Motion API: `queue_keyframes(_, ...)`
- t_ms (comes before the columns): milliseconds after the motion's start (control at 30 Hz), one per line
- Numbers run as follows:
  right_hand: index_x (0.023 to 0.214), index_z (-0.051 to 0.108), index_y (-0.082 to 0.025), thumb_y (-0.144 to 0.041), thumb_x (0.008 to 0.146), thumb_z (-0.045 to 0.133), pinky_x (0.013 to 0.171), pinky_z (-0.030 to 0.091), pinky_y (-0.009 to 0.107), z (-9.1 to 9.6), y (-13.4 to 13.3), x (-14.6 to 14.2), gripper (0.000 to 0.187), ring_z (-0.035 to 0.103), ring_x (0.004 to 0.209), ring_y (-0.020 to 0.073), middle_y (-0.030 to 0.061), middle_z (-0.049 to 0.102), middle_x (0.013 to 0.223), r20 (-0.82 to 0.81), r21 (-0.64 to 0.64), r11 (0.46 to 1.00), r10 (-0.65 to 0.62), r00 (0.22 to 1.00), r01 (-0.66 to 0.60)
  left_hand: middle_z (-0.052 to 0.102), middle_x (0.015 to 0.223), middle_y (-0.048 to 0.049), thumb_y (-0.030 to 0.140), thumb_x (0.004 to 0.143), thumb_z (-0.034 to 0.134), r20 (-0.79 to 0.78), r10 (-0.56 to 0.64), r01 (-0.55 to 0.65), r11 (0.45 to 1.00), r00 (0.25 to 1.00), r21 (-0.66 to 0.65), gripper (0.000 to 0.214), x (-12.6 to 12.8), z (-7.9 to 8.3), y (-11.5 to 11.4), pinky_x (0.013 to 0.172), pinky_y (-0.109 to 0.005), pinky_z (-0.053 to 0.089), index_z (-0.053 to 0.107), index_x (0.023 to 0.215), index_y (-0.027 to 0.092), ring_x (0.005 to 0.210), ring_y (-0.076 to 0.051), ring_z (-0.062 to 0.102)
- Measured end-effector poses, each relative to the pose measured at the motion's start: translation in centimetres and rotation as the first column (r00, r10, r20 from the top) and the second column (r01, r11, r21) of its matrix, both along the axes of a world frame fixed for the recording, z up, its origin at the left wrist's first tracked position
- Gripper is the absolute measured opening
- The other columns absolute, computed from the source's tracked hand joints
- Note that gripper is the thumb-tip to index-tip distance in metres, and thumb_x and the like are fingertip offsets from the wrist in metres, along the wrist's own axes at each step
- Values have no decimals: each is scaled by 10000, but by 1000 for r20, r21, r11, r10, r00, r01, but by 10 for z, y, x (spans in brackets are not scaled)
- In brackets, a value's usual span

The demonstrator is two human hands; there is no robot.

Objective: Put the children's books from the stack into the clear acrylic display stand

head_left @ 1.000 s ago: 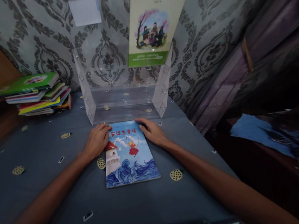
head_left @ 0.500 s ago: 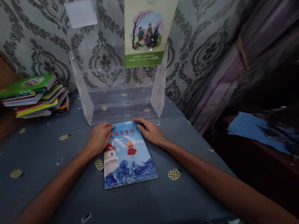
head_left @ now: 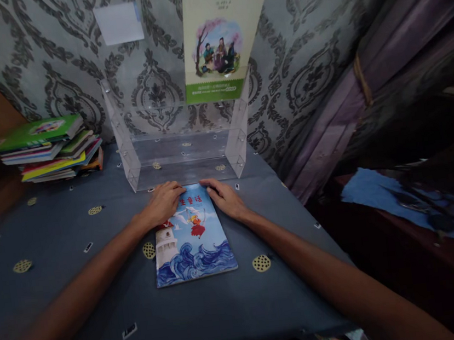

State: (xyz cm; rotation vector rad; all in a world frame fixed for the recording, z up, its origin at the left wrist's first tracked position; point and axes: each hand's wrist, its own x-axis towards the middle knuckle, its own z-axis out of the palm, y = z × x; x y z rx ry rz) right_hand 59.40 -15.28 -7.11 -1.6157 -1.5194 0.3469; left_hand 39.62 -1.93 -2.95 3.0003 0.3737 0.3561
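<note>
A blue children's book (head_left: 196, 237) lies face up on the cloth-covered table, its cover showing a tower, waves and a figure in red. My left hand (head_left: 167, 201) rests flat over the upper left of the cover and hides part of the red title. At the top right corner, my right hand (head_left: 224, 198) touches the book's edge, fingers stretched and thumb apart. Neither hand grips the book. Just beyond its top edge stands a clear acrylic tiered rack (head_left: 188, 170), with a pale green book (head_left: 226, 43) upright in its upper right part.
A pile of books (head_left: 52, 147) with a green one on top sits at the back left. A white card (head_left: 118, 24) is at the upper left of the rack. Purple curtain (head_left: 330, 135) hangs right of the table; beyond the edge lies blue cloth (head_left: 380, 201) with dark items.
My left hand has slid right along the top of the cover, now hiding more of the title. My right hand stays at the top right corner. The view has shifted slightly.
</note>
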Motion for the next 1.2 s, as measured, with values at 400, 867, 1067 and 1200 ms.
queue_keyframes(400,1289,608,-216,-271,982,412,1063,478,453,-2,1,1,368,635,1202,232,96,683,1297,-17,35,999,9,1000,-8,657,1188,-99,142,962,445,-55,-27,27,1000,998,14,339,25,0,-10,955,-408,455,653,1226,185,1104,-249,610)
queue_keyframes(867,1290,600,-227,-317,1002,386,1065,476,440,-4,3,3,370,637,1193,226,92,695,1271,-19,63,998,12,1000,-11,639,1323,-90,81,938,438,-59,-115,114,993,992,-21,382,29,1,-27,1027,-446,435,637,1243,196,1231,-248,577)
queue_keyframes(1067,1292,594,-228,-325,1006,377,1059,475,444,-2,1,2,372,638,1182,230,92,697,1256,-18,65,998,21,1000,-20,659,1275,-76,28,899,465,-70,-206,204,978,976,-41,410,22,8,-46,1045,-420,416,645,1223,203,1215,-231,586)
queue_keyframes(1200,1291,590,-227,-339,1007,377,1049,483,438,-3,1,2,372,641,1178,230,90,699,1253,-17,63,998,19,1000,-18,652,1281,-74,17,870,521,-80,-262,260,965,962,-34,433,14,9,-59,1050,-421,405,639,1239,211,1222,-240,577)
